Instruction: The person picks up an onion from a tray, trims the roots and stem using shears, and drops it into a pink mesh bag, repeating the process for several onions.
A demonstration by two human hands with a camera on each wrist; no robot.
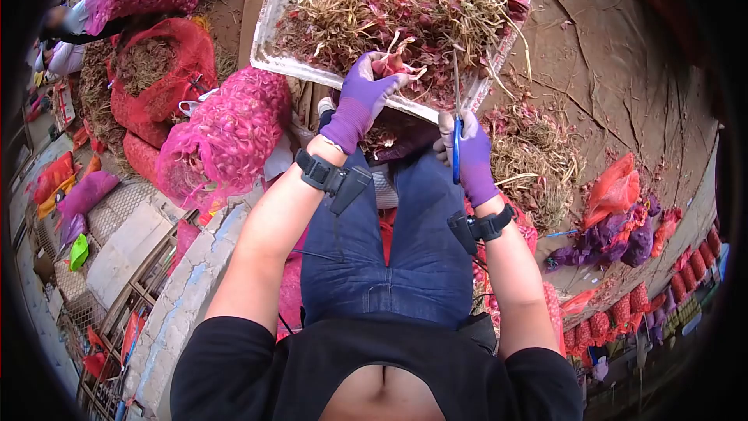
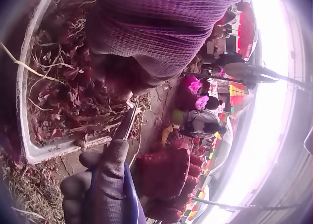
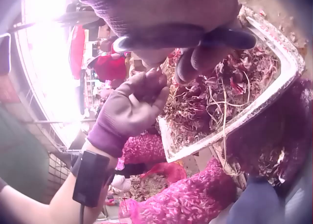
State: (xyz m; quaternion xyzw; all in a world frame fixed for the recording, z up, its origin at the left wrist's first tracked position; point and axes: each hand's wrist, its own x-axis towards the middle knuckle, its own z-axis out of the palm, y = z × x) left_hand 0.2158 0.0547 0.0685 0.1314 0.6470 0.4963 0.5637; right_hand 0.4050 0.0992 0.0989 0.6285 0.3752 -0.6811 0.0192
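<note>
Above the near edge of the white tray (image 1: 302, 72), your left hand (image 1: 361, 103) grips the red bulbs (image 1: 386, 67).
Right hand (image 1: 474, 157) grips the blue-handled scissors (image 1: 457, 140). Bulbs likely light, firm, bruisable; papery skins could slip. Take them round the bodies, leaving your fingertips off the stems.
</note>
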